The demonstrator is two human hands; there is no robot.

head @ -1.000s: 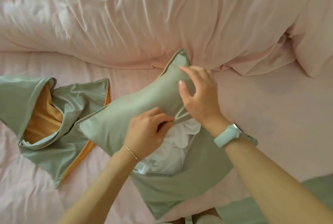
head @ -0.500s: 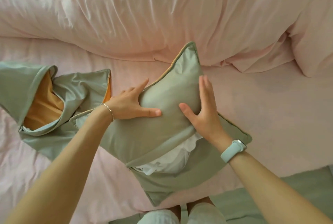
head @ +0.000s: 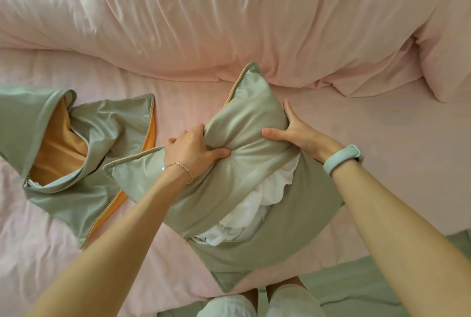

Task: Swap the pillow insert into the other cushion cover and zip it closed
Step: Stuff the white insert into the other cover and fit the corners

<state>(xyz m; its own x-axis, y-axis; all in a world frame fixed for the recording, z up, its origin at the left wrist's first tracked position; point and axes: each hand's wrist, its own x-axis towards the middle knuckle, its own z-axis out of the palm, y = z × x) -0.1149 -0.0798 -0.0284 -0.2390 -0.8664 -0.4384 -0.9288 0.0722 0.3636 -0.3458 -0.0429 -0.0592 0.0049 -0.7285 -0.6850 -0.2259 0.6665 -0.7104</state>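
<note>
Our left hand (head: 190, 149) and right hand (head: 293, 130) both clutch the sage-green satin cushion cover (head: 244, 163); the bunched white pillow insert (head: 254, 212) bulging out could snag the zip

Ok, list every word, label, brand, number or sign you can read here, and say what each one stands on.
None: no readable text shows anywhere in this view.
The wristband on the right wrist shows a plain band only, no display or digits.
The filled cushion cover, the empty cushion cover, the white pillow insert and the pink bedding carry no visible print or tag.
</note>
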